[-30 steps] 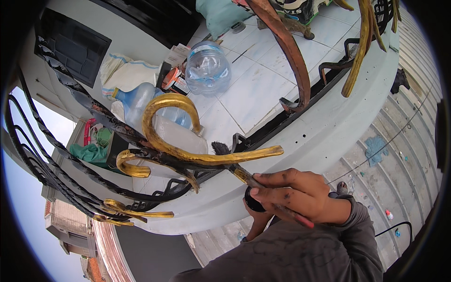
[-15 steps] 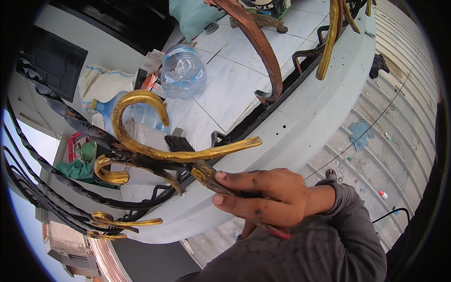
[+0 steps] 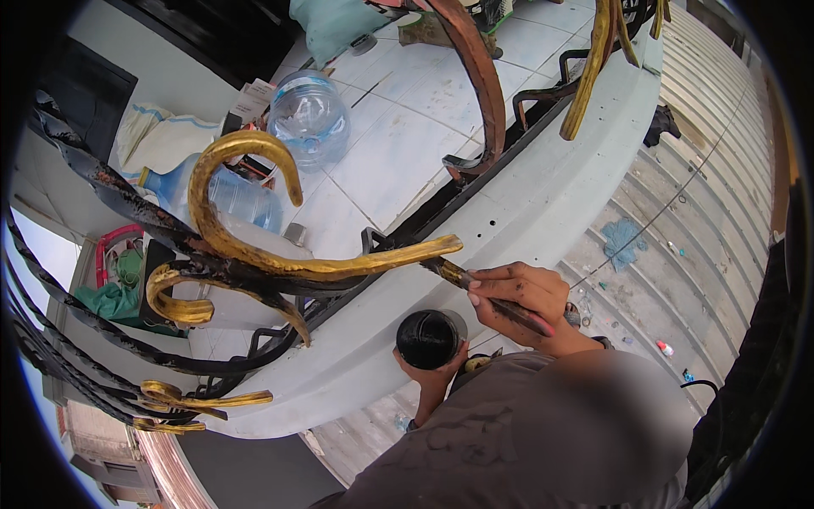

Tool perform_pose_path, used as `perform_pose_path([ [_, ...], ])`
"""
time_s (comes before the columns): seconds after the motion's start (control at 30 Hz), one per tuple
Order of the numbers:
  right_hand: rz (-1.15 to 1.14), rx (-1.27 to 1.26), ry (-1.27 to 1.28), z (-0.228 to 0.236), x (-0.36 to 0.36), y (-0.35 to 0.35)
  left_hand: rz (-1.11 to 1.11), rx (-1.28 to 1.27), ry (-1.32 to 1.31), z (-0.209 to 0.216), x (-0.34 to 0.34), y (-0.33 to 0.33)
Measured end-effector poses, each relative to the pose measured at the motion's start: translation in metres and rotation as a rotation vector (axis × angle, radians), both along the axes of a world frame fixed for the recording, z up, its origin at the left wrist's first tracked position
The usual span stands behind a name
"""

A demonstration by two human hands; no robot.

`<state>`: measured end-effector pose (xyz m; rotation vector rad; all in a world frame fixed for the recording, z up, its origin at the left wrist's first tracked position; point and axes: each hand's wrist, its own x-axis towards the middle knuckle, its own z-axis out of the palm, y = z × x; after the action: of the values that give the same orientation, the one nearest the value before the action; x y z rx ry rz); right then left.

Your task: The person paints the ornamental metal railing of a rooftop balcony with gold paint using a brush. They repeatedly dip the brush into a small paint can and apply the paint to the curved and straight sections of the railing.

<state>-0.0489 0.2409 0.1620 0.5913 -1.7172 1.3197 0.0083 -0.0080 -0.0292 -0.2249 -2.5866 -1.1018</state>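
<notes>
In my right hand is a paintbrush, pinched by its dark handle with the reddish end toward my wrist. Its dark bristles are by the tip of a gold-painted iron scroll; I cannot tell whether they touch it. My left hand grips a round cup of black paint from below, over the railing's near side. The gold scroll joins a black twisted iron bar. A smaller gold scroll curls just beneath it.
A pale curved ledge runs under the railing. Beyond it, on white tiles, lie large clear water bottles and a white sack. A reddish-brown curved bar rises at the far side. Ribbed sheet roofing lies below on the right.
My right hand has drawn the brush back to the right, away from the scroll's middle. My left hand, mostly hidden before, has come into view with the paint cup. The view has shifted slightly.
</notes>
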Motion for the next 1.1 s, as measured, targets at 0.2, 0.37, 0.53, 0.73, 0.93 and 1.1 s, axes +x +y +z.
perform_pose_path([
  [0.2,-0.101,-0.412,-0.35,-0.029,0.033,0.052,0.068,-0.22,0.136,-0.032,0.003,-0.014],
  [0.37,-0.161,-0.434,-0.468,-0.036,0.041,0.065,0.025,0.128,0.01,-0.035,0.002,-0.013],
  [0.53,-0.032,-0.45,-0.478,-0.038,0.038,0.056,0.016,0.315,0.029,-0.032,0.002,-0.013],
  [0.73,0.188,-0.058,-0.17,-0.018,-0.027,-0.001,-0.004,0.245,0.011,-0.043,0.004,-0.022],
  [0.93,0.184,-0.162,-0.237,-0.006,-0.057,-0.024,0.08,0.145,0.112,-0.029,0.0,-0.018],
  [1.1,0.216,-0.078,-0.026,-0.01,-0.046,-0.024,0.109,0.059,0.152,-0.015,0.001,-0.008],
])
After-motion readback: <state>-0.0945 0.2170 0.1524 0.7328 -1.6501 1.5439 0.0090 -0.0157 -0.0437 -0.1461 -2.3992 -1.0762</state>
